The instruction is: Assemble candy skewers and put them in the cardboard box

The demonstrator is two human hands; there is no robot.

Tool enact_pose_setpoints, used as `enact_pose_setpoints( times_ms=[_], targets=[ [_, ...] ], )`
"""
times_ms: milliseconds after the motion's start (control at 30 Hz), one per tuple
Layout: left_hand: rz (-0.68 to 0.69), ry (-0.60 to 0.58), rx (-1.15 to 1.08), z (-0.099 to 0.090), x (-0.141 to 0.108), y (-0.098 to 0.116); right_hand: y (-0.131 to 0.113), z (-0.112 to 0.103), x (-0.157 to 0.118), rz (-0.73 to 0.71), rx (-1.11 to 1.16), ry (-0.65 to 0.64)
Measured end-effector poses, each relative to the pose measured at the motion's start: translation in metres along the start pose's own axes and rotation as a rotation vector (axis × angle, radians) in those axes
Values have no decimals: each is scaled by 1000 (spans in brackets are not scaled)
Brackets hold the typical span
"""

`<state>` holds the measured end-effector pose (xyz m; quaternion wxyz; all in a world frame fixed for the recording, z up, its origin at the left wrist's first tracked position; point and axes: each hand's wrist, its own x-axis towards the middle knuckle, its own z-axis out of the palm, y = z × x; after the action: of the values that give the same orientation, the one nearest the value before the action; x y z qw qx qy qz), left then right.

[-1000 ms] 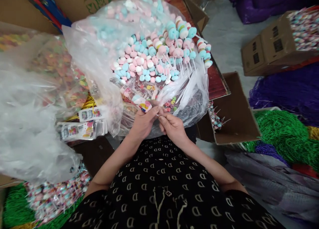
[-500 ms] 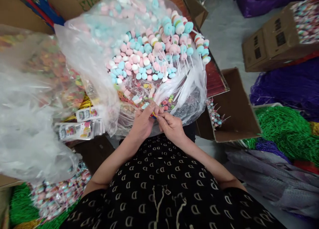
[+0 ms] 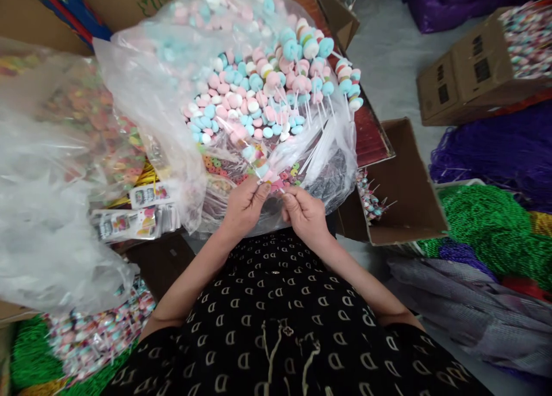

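Observation:
A candy skewer (image 3: 255, 154) in a clear printed wrapper slants up and away from my hands, with pink and pale blue marshmallows showing through. My left hand (image 3: 246, 209) pinches the lower part of its wrapper between thumb and fingers. Close beside it, my right hand (image 3: 305, 213) is closed on the wrapper's lower end near the stick; what lies inside its grip is partly hidden. Beyond the wrapped skewer lie loose pink, blue and white marshmallows (image 3: 233, 102). Several finished skewers (image 3: 297, 85) rest on them, and a bundle of white sticks (image 3: 317, 146) is to the right.
A clear plastic bag (image 3: 142, 91) surrounds the marshmallows. Printed wrappers (image 3: 133, 223) and a bag of colourful gummies (image 3: 86, 114) are at left. An open cardboard box (image 3: 409, 195) with skewers stands right, beside the red table edge (image 3: 375, 131) and green netting (image 3: 495, 218).
My hands have moved slightly apart. The skewer, earlier mostly hidden by my fingers, now extends upward in its wrapper, in front of the marshmallows.

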<state>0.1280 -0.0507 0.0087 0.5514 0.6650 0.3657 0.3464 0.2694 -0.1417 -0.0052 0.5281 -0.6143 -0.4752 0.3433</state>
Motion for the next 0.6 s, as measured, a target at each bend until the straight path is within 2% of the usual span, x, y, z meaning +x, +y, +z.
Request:
enact_pose_setpoints(
  times_ms=[67, 167, 300, 400, 533, 600],
  targets=[
    [48, -34, 37, -1, 2, 6, 2, -1, -2, -55, -128, 46],
    [52, -96, 31, 1, 2, 5, 7, 3, -1, -132, -246, 40],
    [-28, -128, -26, 5, -1, -7, 17, 10, 4, -217, -288, 68],
    [-126, -169, -196, 4, -4, -10, 20, 11, 4, -248, -283, 105],
    [-198, -36, -538, 3, -1, 0, 19, 10, 1, -256, -297, 110],
    [-287, -26, -647, 4, 3, 6, 18, 10, 0, -251, -311, 87]
  ],
)
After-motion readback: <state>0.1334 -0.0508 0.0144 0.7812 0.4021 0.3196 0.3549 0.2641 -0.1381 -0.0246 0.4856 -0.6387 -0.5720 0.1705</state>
